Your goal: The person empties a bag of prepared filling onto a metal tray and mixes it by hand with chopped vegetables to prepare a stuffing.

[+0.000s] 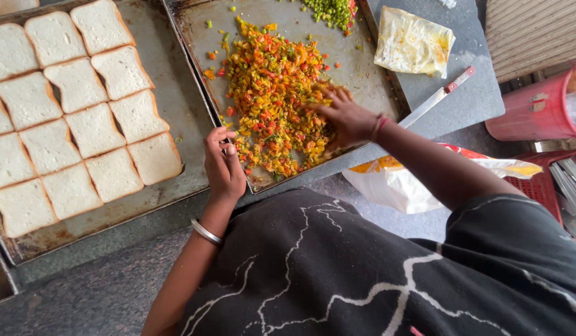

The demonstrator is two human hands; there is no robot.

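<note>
Chopped veg mix (pixel 272 87) (orange, red, yellow, green bits) lies heaped in the middle of a metal tray (pixel 369 74), spreading down to the tray's near edge. Right hand (pixel 345 117) sits on the mix's right side, palm down, fingers spread open and pressed into the pile, fingertips pointing left into the heap; gripping nothing that can be made out. A red thread band shows at that wrist. Left hand (pixel 224 163) is at the mix's lower left edge, just beside the tray's near-left corner, fingers curled in loosely w/ thumb tucked against them; can't tell if it holds any bits. Silver bangle (pixel 206 232) on the left forearm.

Small pile of green pieces (pixel 330 11) at the tray's far edge, well apart from both hands. Left of this tray, touching side by side, a second tray (pixel 169 93) w/ white bread slices (pixel 82 118) laid flat in rows. Right of the veg tray: a folded flatbread (pixel 412 43) on the grey counter (pixel 468 93), a knife (pixel 434 99) w/ red handle near the right forearm, a plastic bag (pixel 400 183) under the arm, red crate (pixel 537 109) further right.
</note>
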